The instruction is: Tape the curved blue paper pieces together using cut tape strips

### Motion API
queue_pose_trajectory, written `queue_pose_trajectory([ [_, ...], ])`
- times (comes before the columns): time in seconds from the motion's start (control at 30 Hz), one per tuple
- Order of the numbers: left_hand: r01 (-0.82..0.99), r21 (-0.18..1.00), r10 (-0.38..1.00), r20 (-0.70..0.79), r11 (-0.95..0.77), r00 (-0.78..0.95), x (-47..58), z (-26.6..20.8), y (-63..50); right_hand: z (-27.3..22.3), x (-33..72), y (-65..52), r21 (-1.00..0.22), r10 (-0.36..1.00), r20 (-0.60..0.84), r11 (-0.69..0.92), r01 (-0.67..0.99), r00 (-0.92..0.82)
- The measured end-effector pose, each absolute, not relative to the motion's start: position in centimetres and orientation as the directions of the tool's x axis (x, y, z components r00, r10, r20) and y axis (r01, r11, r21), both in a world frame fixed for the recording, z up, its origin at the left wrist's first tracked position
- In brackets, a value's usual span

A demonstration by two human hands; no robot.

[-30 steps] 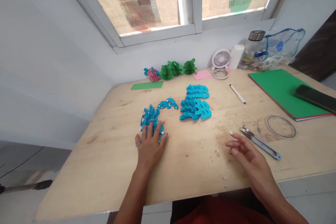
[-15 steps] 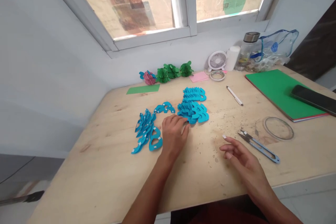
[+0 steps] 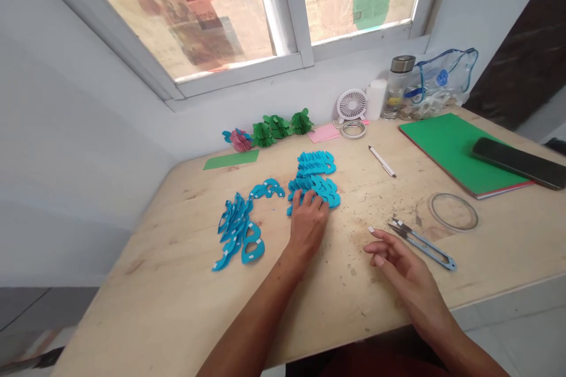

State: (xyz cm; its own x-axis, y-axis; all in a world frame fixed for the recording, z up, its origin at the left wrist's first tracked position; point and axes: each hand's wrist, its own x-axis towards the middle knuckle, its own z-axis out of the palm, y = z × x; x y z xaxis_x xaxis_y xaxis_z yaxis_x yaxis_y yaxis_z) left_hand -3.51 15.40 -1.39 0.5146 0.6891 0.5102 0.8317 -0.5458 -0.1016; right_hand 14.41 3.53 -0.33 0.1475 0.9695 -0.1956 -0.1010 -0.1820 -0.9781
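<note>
My left hand rests on the near edge of a pile of blue paper cutouts, its bent fingers closed on a cutout there; the fingertips are partly hidden. My right hand hovers at the right, fingers apart and loosely curled. A small white piece sticks to its index fingertip. Left of my left hand lies a heap of blue cutouts dotted with white bits, and more cutouts lie above it. Blue-handled thread snips lie just beyond my right hand.
Green and pink paper ornaments, a small fan, a tape roll and a bottle line the wall. A pen, a clear ring and a phone on green sheets are at the right.
My left hand has moved right, from between the blue heaps onto the near edge of the right pile. My right hand stays nearly still. The view has shifted slightly.
</note>
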Motion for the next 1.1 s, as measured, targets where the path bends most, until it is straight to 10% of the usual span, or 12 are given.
queue_pose_trajectory([
  [0.4,0.793,0.066,0.51,0.797,-0.605,0.322,-2.9,0.2,8.9,1.0,13.7,4.6,-0.97,0.965,-0.224,-0.206,-0.129,0.137],
  [0.7,0.623,0.316,0.596,0.742,-0.716,0.308,-1.9,-0.6,2.3,1.1,12.0,4.6,-0.958,0.948,-0.219,-0.164,-0.235,0.231],
  [0.9,0.26,0.947,0.965,0.226,-0.187,-0.131,-1.9,0.9,1.9,1.1,11.8,3.5,-0.984,0.978,-0.147,-0.129,-0.126,0.147],
  [1.1,-0.24,0.95,0.966,-0.231,0.199,-0.115,0.0,1.9,3.5,0.7,11.4,2.3,-0.995,0.993,-0.103,-0.102,-0.021,0.058],
])
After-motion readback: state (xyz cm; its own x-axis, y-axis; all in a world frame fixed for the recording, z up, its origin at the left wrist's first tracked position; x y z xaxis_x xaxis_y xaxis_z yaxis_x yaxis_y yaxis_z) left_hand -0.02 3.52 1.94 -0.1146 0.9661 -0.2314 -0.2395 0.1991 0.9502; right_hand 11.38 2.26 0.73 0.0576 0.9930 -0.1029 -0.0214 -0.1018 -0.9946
